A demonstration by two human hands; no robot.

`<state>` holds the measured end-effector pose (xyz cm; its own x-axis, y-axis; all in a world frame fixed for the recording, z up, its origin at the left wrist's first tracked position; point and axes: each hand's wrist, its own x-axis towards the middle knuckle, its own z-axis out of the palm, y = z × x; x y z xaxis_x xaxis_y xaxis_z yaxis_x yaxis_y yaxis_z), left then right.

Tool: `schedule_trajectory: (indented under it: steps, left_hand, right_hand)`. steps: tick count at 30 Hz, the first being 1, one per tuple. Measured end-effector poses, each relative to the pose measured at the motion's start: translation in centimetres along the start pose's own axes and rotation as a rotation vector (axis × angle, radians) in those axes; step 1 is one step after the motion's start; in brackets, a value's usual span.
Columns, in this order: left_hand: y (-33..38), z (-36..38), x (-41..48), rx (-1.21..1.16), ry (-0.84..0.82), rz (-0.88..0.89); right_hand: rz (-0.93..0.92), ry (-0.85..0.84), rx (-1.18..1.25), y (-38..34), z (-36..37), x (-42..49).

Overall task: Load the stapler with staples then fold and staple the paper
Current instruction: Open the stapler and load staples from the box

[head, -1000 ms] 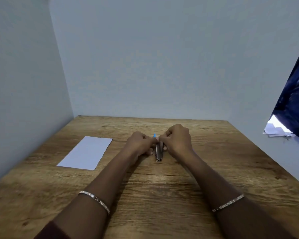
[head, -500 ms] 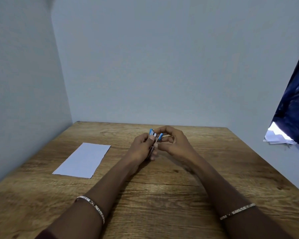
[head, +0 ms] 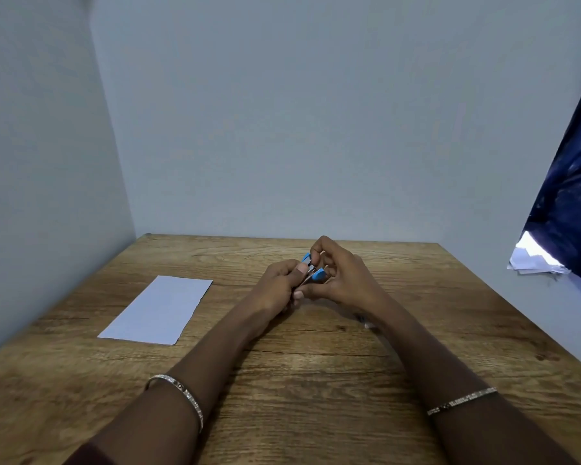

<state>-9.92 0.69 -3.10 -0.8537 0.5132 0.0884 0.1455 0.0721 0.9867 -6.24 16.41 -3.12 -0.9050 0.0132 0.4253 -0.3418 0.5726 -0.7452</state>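
A small stapler (head: 313, 270) with blue ends and a metal body is held above the middle of the wooden table (head: 316, 364). My left hand (head: 277, 285) grips its lower part, thumb on top. My right hand (head: 341, 276) pinches its upper blue end with curled fingers. Most of the stapler is hidden between the fingers, and no staples can be made out. A white sheet of paper (head: 158, 310) lies flat on the table to the left of my hands.
Pale walls close the table in on the left and at the back. At the right, beyond the table's edge, hangs a dark blue cloth (head: 571, 196) with some white papers (head: 534, 260) beneath it.
Both hands lifted the stapler off the table and tilted it up. The right hand's fingers now work at its upper end.
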Motion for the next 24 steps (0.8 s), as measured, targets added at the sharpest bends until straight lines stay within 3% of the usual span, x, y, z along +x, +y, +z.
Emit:
schedule_trajectory:
  steps: [18,24]
  left_hand:
    - [0.2,0.8,-0.3,-0.125,-0.047,0.048]
    - [-0.8,-0.7,1.7,-0.258,0.256,0.009]
  right_hand:
    - [-0.071,0.033,-0.105,0.0,0.2,0.4]
    - [-0.144,0.003,-0.101,-1.1,1.7,0.0]
